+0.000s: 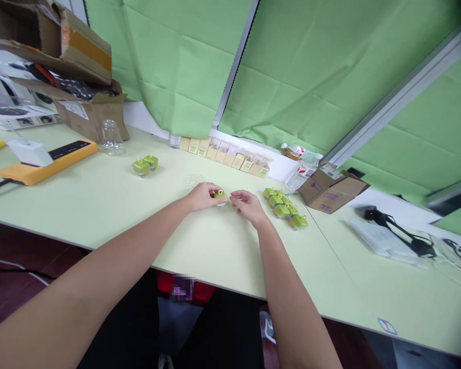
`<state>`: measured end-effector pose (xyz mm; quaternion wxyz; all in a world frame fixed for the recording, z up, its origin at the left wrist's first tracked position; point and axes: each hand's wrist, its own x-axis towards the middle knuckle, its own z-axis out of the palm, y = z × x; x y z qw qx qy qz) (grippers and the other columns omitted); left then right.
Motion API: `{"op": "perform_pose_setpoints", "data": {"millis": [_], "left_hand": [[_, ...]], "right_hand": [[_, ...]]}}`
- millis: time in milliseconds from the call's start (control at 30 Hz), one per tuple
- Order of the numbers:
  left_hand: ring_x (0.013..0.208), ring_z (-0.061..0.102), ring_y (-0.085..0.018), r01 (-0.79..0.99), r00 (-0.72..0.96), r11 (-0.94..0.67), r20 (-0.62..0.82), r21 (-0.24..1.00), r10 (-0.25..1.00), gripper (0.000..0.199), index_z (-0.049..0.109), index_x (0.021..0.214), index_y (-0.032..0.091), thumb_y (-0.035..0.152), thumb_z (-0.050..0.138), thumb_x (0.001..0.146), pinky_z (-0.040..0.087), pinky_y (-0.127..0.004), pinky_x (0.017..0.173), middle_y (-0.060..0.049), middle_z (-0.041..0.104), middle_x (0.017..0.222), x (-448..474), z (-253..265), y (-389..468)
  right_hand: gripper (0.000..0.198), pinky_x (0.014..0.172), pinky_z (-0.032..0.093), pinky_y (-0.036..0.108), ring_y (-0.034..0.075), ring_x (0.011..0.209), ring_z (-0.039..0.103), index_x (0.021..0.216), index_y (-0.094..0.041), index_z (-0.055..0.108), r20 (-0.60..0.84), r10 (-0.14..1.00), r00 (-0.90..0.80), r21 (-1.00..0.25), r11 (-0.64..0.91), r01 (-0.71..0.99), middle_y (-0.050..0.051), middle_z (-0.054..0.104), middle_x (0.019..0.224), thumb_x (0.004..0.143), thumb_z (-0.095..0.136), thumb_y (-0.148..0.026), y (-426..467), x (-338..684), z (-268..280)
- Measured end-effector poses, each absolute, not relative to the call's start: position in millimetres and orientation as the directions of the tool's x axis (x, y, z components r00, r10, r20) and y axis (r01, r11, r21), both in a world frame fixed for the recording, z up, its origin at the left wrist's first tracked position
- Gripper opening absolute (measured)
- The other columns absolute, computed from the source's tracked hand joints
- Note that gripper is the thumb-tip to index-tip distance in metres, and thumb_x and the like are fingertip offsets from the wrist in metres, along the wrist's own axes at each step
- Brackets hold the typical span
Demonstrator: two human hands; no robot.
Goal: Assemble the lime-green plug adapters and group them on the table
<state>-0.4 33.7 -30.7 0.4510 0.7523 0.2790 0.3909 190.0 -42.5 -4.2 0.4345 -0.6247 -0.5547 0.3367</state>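
Note:
My left hand (206,197) is closed on a small clear container with a green lid (220,195) and a yellow loop on top, held just above the table. Close by on the right, my right hand (247,204) has its fingers bent and thumb and fingertips together; whether anything small sits between them I cannot make out. Several matching green-lidded containers (282,209) stand grouped to the right of my right hand. A few more green-lidded containers (141,166) are at the left. Just behind my left hand lies a clear plastic piece (195,179).
A row of small cardboard boxes (230,155) lines the back edge. Plastic bottles (300,174) and an open carton (328,190) stand at the back right. On the left are a clear jar (111,137), an orange power strip (75,149) and stacked cardboard boxes (88,43).

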Motion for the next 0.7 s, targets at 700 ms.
{"op": "perform_pose_setpoints", "data": {"millis": [700], "left_hand": [[0.064,0.051,-0.012,0.126,0.675,-0.618,0.389,0.776,0.627,0.029,0.075,0.078,0.018,0.045,0.076,0.068,0.037,-0.026,0.059,-0.001,0.055,0.075,-6.8,-17.5,18.5]], "right_hand": [[0.033,0.074,0.049,0.030,0.017,0.080,0.062,0.084,-0.021,0.072,0.230,0.973,0.026,-0.846,0.186,0.499,0.004,0.071,0.091,0.067,0.078,-0.048,-42.2,179.0,-9.4]]}}
